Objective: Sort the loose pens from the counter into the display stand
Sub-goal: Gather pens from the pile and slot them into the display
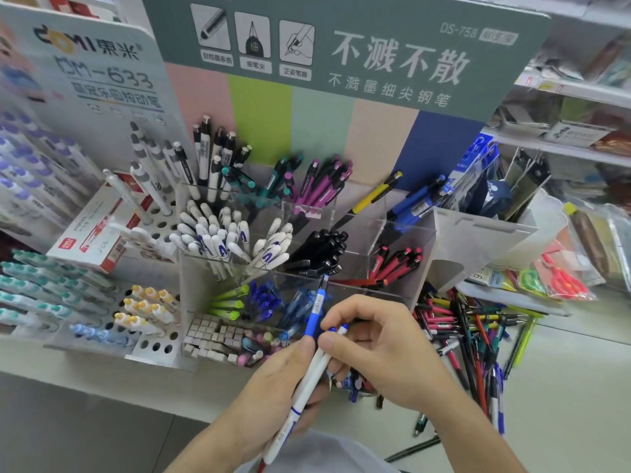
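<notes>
My left hand grips a small bundle of pens: two white pens with blue caps and a blue pen that points up toward the stand. My right hand pinches the tops of the white pens with thumb and forefinger. Both hands hover in front of the clear acrylic display stand, whose compartments hold white, black, red, blue, purple, teal and green pens. A heap of loose pens lies on the counter to the right of my hands.
A white holed pen rack with yellow-capped and teal pens stands at left, with a red-and-white box on it. Small erasers fill the stand's front tray. A white bin and packaged scissors sit at right.
</notes>
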A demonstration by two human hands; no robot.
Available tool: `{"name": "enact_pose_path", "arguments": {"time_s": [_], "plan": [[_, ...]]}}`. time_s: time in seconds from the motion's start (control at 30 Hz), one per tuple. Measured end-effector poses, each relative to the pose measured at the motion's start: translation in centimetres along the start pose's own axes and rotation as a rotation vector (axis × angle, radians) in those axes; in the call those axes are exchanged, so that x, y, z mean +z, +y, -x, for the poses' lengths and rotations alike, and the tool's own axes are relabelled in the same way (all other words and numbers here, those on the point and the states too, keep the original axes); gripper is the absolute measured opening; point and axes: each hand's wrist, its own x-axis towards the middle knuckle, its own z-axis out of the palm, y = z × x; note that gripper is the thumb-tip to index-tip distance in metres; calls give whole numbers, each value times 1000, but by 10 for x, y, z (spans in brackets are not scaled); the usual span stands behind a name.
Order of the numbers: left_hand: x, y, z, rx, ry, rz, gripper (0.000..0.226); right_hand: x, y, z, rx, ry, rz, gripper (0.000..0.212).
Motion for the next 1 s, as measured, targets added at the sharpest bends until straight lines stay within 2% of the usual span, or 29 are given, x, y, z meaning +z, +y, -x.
{"name": "enact_pose_path", "arguments": {"time_s": [0.2,0.27,0.4,0.5,0.6,0.67,0.8,0.9,1.0], "plan": [[-14,4,1,121,89,-104,31,-39,-15,3,-79,-20,-42,10],[-19,4,2,123,112,-40,27,-52,-22,5,-132,36,-50,14],[-24,4,6,222,160,198,32,-67,-29,6,-249,253,-191,3],[-17,12,7,312,239,387,27,-54,-27,4,-267,281,-285,27],[-10,23,6,366,333,405,35,-14,-18,1,-222,333,-416,23],[-7,28,6,407,398,358,43,17,-10,-1,-181,345,-481,30],[-6,32,6,474,492,270,43,55,3,0,-69,284,-528,30],[-9,34,8,446,509,211,40,64,10,4,-20,144,-524,17],[-18,32,10,411,489,157,48,53,7,2,1,6,-313,15]]}}
